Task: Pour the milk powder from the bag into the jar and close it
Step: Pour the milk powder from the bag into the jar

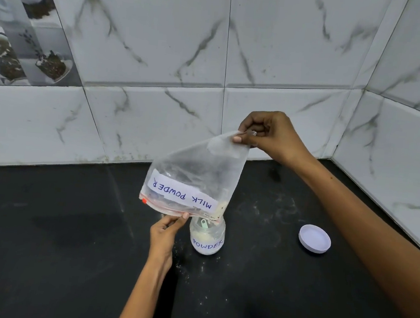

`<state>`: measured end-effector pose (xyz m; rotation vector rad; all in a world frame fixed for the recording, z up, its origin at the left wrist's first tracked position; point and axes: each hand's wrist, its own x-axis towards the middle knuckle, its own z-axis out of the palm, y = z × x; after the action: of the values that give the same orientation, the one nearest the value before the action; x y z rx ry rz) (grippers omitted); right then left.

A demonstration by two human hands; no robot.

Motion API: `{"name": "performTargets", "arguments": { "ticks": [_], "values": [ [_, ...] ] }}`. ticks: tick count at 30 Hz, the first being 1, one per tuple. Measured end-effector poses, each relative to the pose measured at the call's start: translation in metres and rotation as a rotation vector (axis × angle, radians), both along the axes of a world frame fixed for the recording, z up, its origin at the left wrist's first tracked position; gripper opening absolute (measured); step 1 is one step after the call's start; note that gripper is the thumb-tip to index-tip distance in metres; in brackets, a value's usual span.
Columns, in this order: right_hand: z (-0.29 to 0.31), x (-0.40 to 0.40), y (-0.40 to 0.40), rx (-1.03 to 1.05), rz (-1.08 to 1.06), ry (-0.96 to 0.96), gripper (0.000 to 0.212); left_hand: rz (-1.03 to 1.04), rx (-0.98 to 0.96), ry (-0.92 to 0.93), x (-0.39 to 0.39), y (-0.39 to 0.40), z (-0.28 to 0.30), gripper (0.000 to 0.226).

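Left hand [167,228]: nearest the camera; grip pinched on the zip edge of the bag, just beside the jar.
Jar [206,236]: upright on the tabletop [68,235], open, partly filled with pale powder; label reads "POWDER".
Bag [191,180]: upturned, mouth down over the jar opening, label "MILK POWDER" upside down; looks nearly empty, a small clump at the low corner.
Lid [314,238]: lying off to the right of the jar, well apart.
Right hand [270,135]: farthest; grip clamped on the raised bottom corner of the bag.
Risk, spill: bag mouth is wider than the jar neck, so powder may fall past the rim; scattered specks already lie around the jar.
Risk, tip: a tug on the zip edge could knock the unheld jar.
Hidden: jar rim behind the bag edge; a pale green object inside the jar, possibly a scoop, is unclear.
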<state>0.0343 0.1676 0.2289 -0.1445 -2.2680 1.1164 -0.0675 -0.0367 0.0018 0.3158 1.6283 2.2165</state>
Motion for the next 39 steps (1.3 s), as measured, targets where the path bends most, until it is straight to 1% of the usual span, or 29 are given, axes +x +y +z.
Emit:
{"name": "performTargets", "arguments": {
  "ticks": [2,5,11,16,27,30,36,37,38,39],
  "values": [
    [0.002,-0.001,0.000,0.019,-0.004,-0.009,0.013,-0.055,0.011,0.003,-0.003,0.000,0.002,0.009],
    [0.007,-0.001,0.004,-0.008,-0.025,0.004,0.014,-0.124,0.048,0.011,-0.008,0.002,0.006,0.017],
    [0.005,0.001,0.001,-0.018,0.002,0.001,0.014,-0.239,0.074,0.067,-0.006,0.000,0.009,0.029],
    [0.006,-0.002,-0.006,0.011,0.045,-0.012,0.012,-0.246,0.078,0.085,-0.007,-0.002,0.011,0.024],
    [0.006,-0.001,-0.010,-0.004,-0.028,0.065,0.012,-0.227,0.091,0.026,-0.002,0.000,0.009,0.024],
    [0.003,-0.001,-0.015,0.006,-0.047,0.061,0.011,-0.230,0.087,0.025,-0.002,-0.001,0.006,0.030],
    [-0.010,0.002,-0.027,-0.037,-0.128,0.130,0.010,-0.216,0.099,0.001,-0.002,0.001,0.003,0.043],
    [-0.011,0.001,-0.028,-0.061,-0.139,0.144,0.011,-0.206,0.103,-0.007,-0.002,0.002,0.002,0.045],
    [-0.014,0.001,-0.030,-0.098,-0.136,0.136,0.017,-0.203,0.106,-0.018,-0.001,0.002,0.001,0.046],
    [-0.020,0.001,-0.031,-0.153,-0.117,0.107,0.030,-0.202,0.111,-0.032,0.000,0.002,0.002,0.047]
  ]
}}
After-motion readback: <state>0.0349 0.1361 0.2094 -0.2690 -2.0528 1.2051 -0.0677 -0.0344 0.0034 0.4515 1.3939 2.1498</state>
